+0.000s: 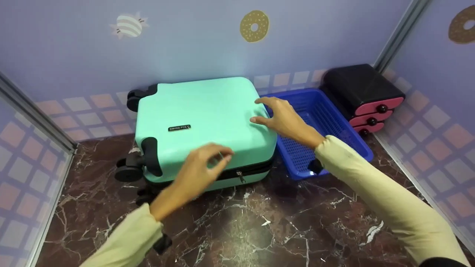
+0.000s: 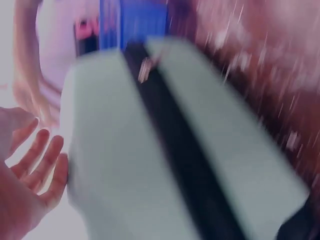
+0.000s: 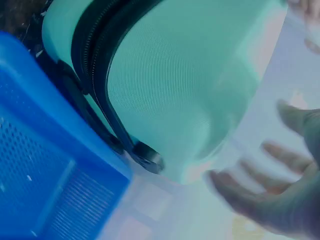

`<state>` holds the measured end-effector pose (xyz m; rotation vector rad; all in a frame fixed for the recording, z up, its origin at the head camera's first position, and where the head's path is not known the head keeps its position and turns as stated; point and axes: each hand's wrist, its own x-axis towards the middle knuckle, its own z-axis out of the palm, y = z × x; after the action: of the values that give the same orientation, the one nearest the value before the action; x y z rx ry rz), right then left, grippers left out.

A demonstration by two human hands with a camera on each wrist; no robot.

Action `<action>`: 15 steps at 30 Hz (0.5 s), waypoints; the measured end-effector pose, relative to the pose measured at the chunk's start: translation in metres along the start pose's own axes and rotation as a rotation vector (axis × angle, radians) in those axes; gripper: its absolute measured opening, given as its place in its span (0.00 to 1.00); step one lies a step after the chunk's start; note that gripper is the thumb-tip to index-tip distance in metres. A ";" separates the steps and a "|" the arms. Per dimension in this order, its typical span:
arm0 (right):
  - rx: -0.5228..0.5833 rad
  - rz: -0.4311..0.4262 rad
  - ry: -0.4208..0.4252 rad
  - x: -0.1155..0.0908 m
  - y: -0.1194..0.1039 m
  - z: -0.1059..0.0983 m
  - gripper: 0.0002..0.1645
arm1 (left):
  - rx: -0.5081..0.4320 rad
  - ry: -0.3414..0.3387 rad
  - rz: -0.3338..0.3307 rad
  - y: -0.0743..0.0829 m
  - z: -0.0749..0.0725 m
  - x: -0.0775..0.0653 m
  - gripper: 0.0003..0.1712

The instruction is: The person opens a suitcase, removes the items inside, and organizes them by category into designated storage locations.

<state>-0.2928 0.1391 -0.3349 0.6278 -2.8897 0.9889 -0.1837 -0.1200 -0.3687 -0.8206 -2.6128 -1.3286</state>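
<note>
One "SWISS POLO" badge point(image 1: 179, 128) on the mint suitcase point(image 1: 207, 105)

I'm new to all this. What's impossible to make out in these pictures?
Inside the suitcase: its own outside hides it, all views.
Inside the drawer unit: its pink fronts hide it, head view.
Part of the basket: covered by the right sleeve, head view.
Far-right doughnut picture: cut off by the head view's edge.
Zip pull: smeared by blur, left wrist view.
</note>
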 end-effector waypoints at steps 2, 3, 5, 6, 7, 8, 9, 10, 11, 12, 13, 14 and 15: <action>0.039 0.145 -0.085 0.010 0.002 0.000 0.48 | -0.086 -0.083 -0.095 -0.001 0.014 -0.010 0.15; 0.064 0.208 -0.117 0.015 0.004 0.000 0.52 | -0.129 -0.123 -0.162 -0.003 0.020 -0.013 0.16; 0.113 0.311 -0.169 0.022 0.006 -0.002 0.58 | -0.203 -0.211 -0.318 -0.010 0.030 -0.019 0.20; 0.134 0.346 -0.194 0.026 0.006 -0.003 0.60 | -0.232 -0.247 -0.388 -0.015 0.035 -0.021 0.23; 0.148 0.379 -0.223 0.030 0.006 -0.005 0.61 | -0.267 -0.269 -0.442 -0.020 0.039 -0.022 0.25; 0.161 0.404 -0.253 0.034 0.005 -0.006 0.62 | -0.319 -0.285 -0.495 -0.025 0.043 -0.023 0.28; 0.172 0.425 -0.281 0.039 0.004 -0.007 0.62 | -0.381 -0.299 -0.542 -0.029 0.047 -0.024 0.31; 0.183 0.441 -0.307 0.043 0.003 -0.008 0.63 | -0.447 -0.301 -0.581 -0.033 0.052 -0.025 0.33; 0.190 0.457 -0.332 0.046 0.001 -0.009 0.63 | -0.512 -0.290 -0.617 -0.035 0.057 -0.025 0.34; 0.196 0.469 -0.354 0.049 0.001 -0.009 0.63 | -0.587 -0.270 -0.642 -0.038 0.062 -0.026 0.34; 0.204 0.480 -0.372 0.052 0.000 -0.010 0.64 | -0.656 -0.244 -0.663 -0.038 0.068 -0.026 0.34; 0.207 0.488 -0.383 0.053 0.000 -0.010 0.64 | -0.715 -0.215 -0.678 -0.039 0.074 -0.025 0.33; 0.204 0.493 -0.390 0.054 0.001 -0.010 0.64 | -0.757 -0.180 -0.686 -0.039 0.081 -0.025 0.30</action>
<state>-0.3435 0.1259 -0.3192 0.1062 -3.4118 1.3597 -0.1698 -0.0869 -0.4546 -0.0299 -2.6059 -2.6154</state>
